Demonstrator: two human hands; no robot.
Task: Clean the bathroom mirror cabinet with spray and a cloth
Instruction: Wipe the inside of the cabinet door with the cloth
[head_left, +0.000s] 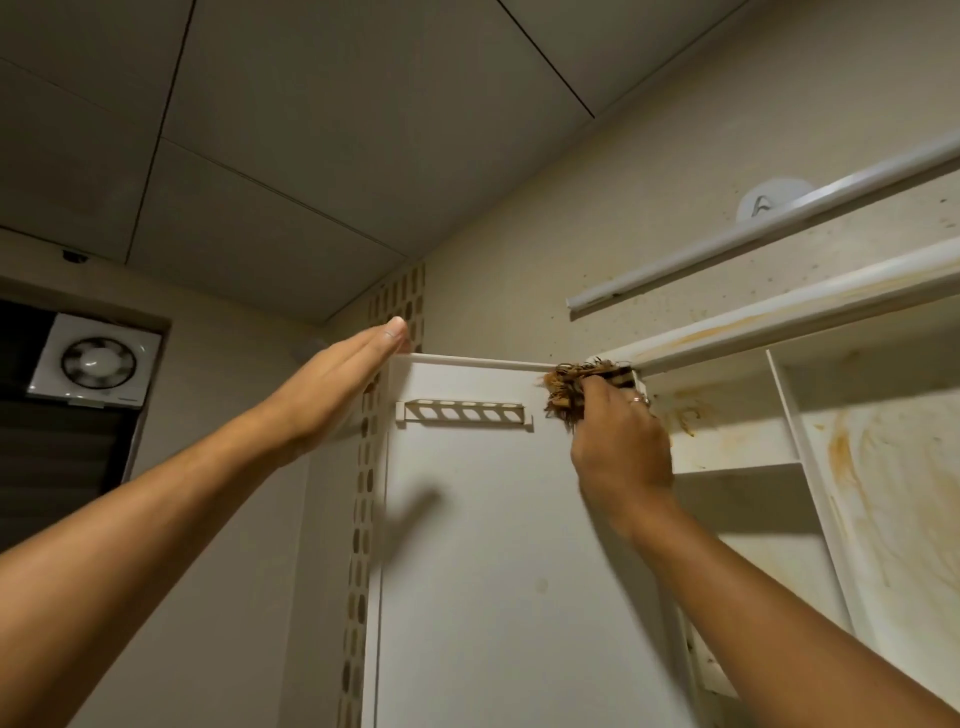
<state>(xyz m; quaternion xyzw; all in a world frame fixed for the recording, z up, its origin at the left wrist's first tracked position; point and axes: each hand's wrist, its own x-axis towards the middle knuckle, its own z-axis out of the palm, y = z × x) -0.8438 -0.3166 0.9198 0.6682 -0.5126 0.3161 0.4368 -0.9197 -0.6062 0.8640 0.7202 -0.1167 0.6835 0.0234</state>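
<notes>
**Cloth up at the cabinet's top corner**

Right hand (618, 441) is curled tight round the cloth (569, 387), a frayed brown wad, and has it pressed where the open door (467, 519) meets the top rail of the cabinet (779, 317). There's a ring (638, 400) on one finger. Left hand (337, 379) is flat, fingers straight and together, holding nothing, fingertips up at the door's outer top corner beside the tiled strip on the wall. Between the two hands, just under the door's top edge, sits a small slotted rack (464, 413). Inside the cabinet, orange-brown stains smear the back panel and the top rail, and a shelf (737, 460) runs just right of the right hand. Far left, a white fan (96, 361) sits in a dark opening
</notes>
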